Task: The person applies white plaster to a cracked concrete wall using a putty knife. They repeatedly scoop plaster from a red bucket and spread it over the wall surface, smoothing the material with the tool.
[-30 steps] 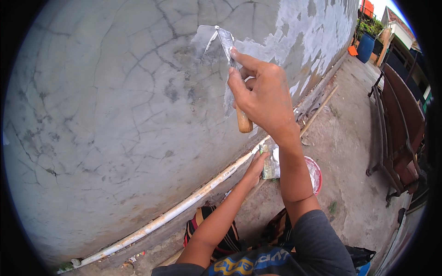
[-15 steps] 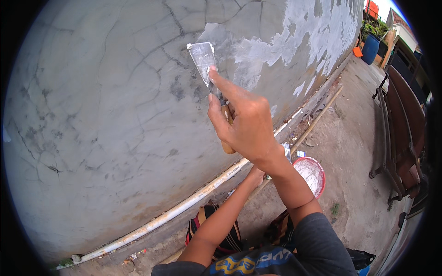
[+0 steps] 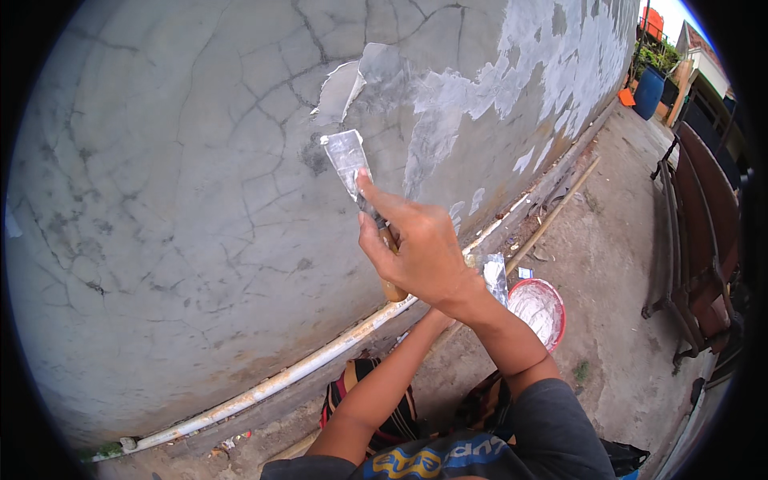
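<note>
My right hand (image 3: 428, 252) is closed around the wooden handle of a putty knife (image 3: 346, 156), its index finger stretched along the metal blade. White putty clings to the blade's top corner. Just above the blade, a fresh patch of putty (image 3: 339, 92) with a raised edge lies on the cracked grey wall (image 3: 184, 200). My left forearm (image 3: 388, 380) runs up behind my right wrist, which hides the left hand's fingers. Just beyond that wrist shows a flat metal plate (image 3: 495, 276) smeared with putty; whether my left hand holds it is hidden.
A red-rimmed tub (image 3: 562, 324) of white putty stands on the ground at right. A white pipe (image 3: 296, 372) follows the wall's foot, and a pole (image 3: 556, 210) lies nearby. Farther right are a brown bench (image 3: 704, 240) and a blue barrel (image 3: 649, 94). White coating (image 3: 460, 88) covers the wall's right part.
My right hand and the putty knife have moved down the wall. The putty patch with its raised edge now shows where the blade was. More of the metal plate is visible.
</note>
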The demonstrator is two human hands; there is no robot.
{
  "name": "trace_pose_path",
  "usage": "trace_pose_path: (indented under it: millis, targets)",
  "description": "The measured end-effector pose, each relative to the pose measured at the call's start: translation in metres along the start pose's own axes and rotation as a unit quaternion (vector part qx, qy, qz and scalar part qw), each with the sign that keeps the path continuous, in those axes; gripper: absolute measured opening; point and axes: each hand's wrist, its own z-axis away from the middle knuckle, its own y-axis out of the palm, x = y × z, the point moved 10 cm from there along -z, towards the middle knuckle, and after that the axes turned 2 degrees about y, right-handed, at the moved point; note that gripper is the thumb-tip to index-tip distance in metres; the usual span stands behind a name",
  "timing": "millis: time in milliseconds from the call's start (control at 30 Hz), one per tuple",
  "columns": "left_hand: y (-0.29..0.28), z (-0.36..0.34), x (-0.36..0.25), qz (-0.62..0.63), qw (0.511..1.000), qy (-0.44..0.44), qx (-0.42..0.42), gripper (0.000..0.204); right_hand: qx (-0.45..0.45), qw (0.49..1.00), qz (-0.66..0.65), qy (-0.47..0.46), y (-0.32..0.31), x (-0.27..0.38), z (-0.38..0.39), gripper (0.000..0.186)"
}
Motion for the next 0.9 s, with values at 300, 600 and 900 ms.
trace_pose_path:
  millis: [300,600,900]
  targets:
    - [0.007,-0.012,0.025,0.121,0.992,-0.032,-0.016,0.072,-0.051,0.996,0.043,0.063,-0.030,-0.006,-0.061,0.039]
    - [-0.007,-0.006,0.019,-0.525,0.838,0.149,0.012,0.064,-0.025,0.998,-0.007,0.050,-0.006,0.011,-0.015,0.042]
    - [-0.025,-0.024,0.044,-0.024,0.994,-0.066,-0.088,0.086,-0.021,0.998,0.028,0.045,0.029,0.008,-0.021,0.045]
